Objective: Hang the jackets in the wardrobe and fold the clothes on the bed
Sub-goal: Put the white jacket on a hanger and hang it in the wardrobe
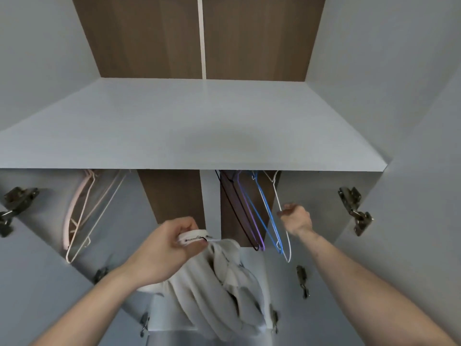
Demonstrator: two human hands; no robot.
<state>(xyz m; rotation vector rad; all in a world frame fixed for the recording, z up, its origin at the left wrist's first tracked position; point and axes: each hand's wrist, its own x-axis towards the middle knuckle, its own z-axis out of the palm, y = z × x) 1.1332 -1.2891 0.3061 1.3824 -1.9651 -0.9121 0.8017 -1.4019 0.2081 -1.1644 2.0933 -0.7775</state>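
Between the two hands, under the wardrobe shelf (194, 126), the left hand (164, 248) is gripping the pale jacket (224, 283) by its collar so it is hanging free, while the right hand (296, 218) is pinching a white hanger (283, 221), probably to unhook it.

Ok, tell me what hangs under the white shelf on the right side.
Under the white shelf hang black, purple, blue and white wire hangers. The right hand pinches the white one. The shelf covers their hooks and the rail.
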